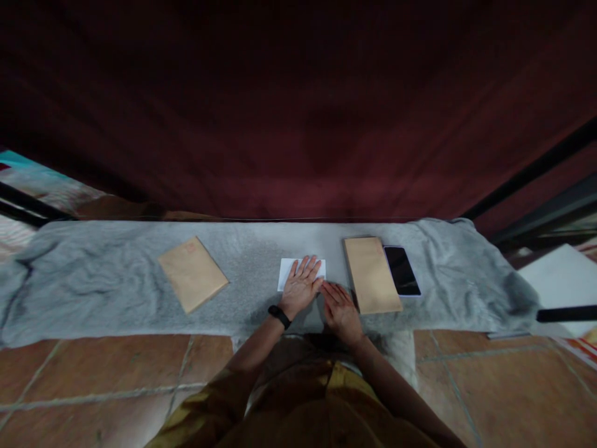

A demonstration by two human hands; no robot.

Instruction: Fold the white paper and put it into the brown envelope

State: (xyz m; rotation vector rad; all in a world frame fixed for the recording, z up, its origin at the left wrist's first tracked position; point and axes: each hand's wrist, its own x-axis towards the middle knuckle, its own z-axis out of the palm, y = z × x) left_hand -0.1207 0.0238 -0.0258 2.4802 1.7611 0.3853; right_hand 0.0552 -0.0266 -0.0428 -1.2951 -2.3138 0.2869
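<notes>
A small white sheet of paper (285, 272) lies on the grey cloth in front of me. Flat on top of it rests my left hand (302, 286), fingers spread, covering most of the sheet; a black band circles that wrist. Close beside it, at the paper's lower right corner, my right hand (342, 312) lies low on the cloth with its fingers extended. Whether its fingertips touch the paper's edge I cannot tell. To the right of this hand is a stack of brown envelopes (373, 277). Another brown envelope pile (193, 274) sits at an angle farther left.
A dark-screened phone (402, 271) lies against the right envelopes. The grey cloth (252, 249) covers a long narrow surface, with a dark red curtain (298, 143) behind. Black bars (536, 168) stand at both sides. Tiled floor (116, 367) shows below, and a white panel (564, 280) at far right.
</notes>
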